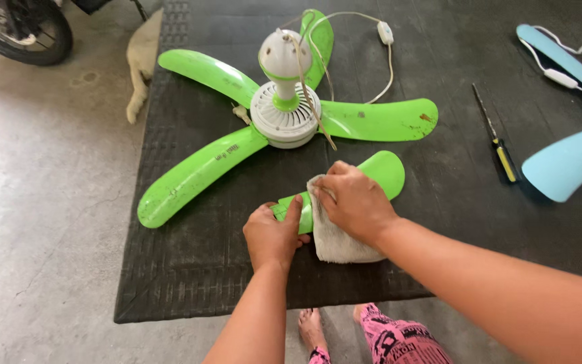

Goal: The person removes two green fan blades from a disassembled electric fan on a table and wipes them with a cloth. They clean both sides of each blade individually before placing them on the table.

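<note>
A loose green fan blade (384,170) lies on a black rubber mat (190,269). My left hand (272,236) pins its narrow near end down, thumb on top. My right hand (357,201) presses a white cloth (337,244) onto the middle of that blade. Beyond it sits a green ceiling fan (284,111) with a white motor hub and several blades still attached. Its white cord with an inline switch (385,32) trails toward the far edge.
A screwdriver with a yellow-and-black handle (500,152) lies to the right. A light blue fan (564,162) sits at the right edge. A motorbike wheel (18,30) and an animal's pale leg (144,57) are at top left. My feet (312,330) are below the mat.
</note>
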